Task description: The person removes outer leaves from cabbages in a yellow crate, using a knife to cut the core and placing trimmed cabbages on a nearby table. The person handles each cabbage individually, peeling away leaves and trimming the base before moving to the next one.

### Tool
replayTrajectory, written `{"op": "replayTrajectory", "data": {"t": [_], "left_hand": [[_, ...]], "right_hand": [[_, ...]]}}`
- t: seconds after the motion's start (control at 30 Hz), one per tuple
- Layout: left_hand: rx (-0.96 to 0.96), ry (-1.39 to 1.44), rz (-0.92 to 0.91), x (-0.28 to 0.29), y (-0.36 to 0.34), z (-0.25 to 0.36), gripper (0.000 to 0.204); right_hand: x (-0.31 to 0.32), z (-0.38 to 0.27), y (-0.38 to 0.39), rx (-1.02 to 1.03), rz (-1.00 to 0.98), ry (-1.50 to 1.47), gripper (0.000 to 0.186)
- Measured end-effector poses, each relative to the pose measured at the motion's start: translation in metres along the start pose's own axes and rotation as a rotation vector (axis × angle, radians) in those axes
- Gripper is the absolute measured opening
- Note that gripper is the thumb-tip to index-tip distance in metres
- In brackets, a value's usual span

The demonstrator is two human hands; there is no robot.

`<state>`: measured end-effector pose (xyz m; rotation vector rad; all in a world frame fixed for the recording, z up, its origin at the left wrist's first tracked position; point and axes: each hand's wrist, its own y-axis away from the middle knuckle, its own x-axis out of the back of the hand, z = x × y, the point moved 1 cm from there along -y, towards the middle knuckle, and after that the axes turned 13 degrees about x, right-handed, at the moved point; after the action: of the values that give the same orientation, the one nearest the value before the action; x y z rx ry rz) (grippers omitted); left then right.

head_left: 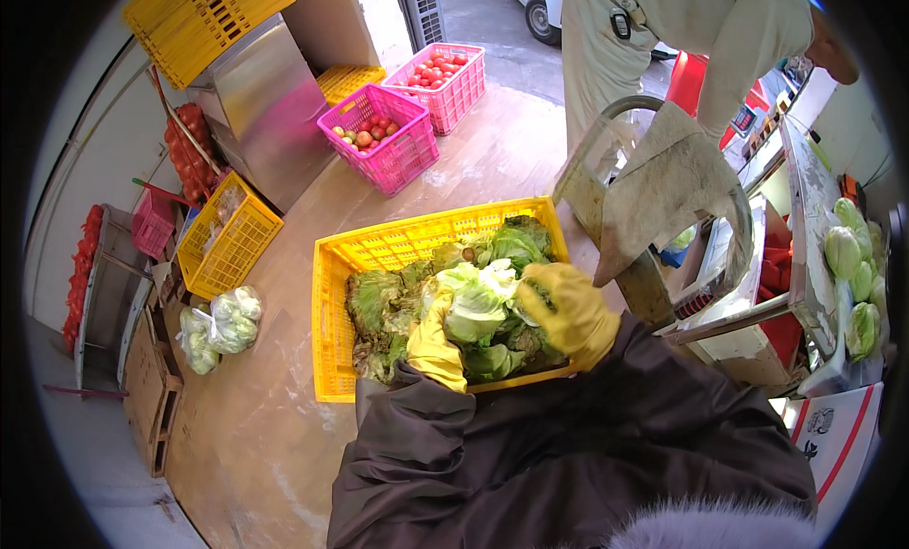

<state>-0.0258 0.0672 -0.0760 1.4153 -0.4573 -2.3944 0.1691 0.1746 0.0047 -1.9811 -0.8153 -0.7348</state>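
My left hand (432,345), in a yellow glove, grips a pale green lettuce head (473,308) from its left side. The head is over a yellow plastic crate (330,327) full of lettuce, with many wilted, browned leaves (376,312). Just right of the head is my right hand (554,308), also gloved in yellow, with bent fingers at the outer leaves. Its fingers are blurred, so what they hold, if anything, cannot be told.
A person (606,38) in pale clothing stands beyond a worn metal-framed chair (682,180). Pink crates of tomatoes (388,161) are behind. Left are a yellow crate (237,251) and bagged vegetables (234,324). Right is a shelf (805,293) with long green vegetables (843,254).
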Motion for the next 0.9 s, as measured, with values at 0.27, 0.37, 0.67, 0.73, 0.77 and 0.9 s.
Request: {"op": "replayTrajectory", "data": {"t": [0.27,0.37,0.67,0.73,0.77,0.9], "left_hand": [[-0.172,0.009,0.095,-0.036,0.028,0.008,0.044],[-0.143,0.118,0.084,-0.034,0.033,0.024,0.050],[-0.010,0.165,0.083,-0.033,0.042,0.042,0.056],[-0.067,0.163,0.098,-0.033,0.042,0.038,0.050],[-0.089,0.118,0.168,-0.031,0.043,0.037,0.049],[-0.162,-0.038,0.223,-0.027,0.044,0.032,0.049]], "right_hand": [[-0.042,-0.044,-0.028,0.206,-0.175,0.025,0.018],[-0.038,-0.028,-0.019,0.330,0.084,-0.075,0.017],[-0.061,0.010,-0.018,-0.131,0.069,-0.001,0.009],[-0.049,0.004,-0.023,-0.099,0.167,0.065,0.019],[-0.043,-0.003,-0.026,-0.056,0.209,-0.009,0.023],[-0.024,-0.029,-0.042,0.236,0.150,-0.015,0.039]]}}
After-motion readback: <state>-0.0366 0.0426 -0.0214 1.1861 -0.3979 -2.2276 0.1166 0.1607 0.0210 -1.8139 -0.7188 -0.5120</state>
